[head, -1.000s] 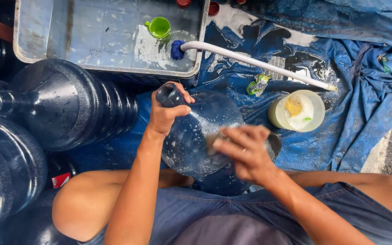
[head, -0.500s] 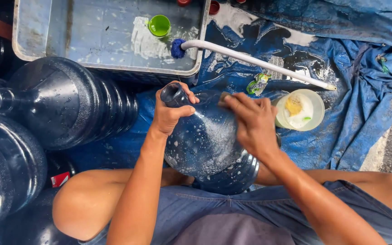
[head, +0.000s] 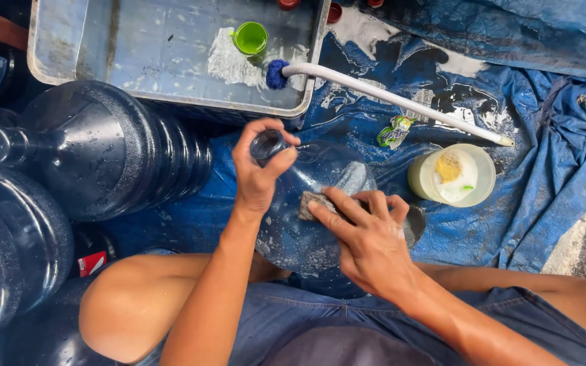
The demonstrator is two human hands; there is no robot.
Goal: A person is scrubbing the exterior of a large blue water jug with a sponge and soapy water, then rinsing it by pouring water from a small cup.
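Left hand [head: 258, 177] grip closed round water jug [head: 306, 224] neck; right hand [head: 369, 245] pressing sponge [head: 313, 202] against jug shoulder; jug base hidden behind forearm.

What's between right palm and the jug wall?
A grey scrub pad, pressed by the right hand onto the water jug; seen in head view.

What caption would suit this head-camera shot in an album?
Left hand grips the neck of a soapy water jug while the right hand presses a scrub pad to it, beside a metal tray.

Crumpled green-white wrapper [head: 394, 131] on blue tarp [head: 510, 203], red-white label [head: 91, 263] lower left
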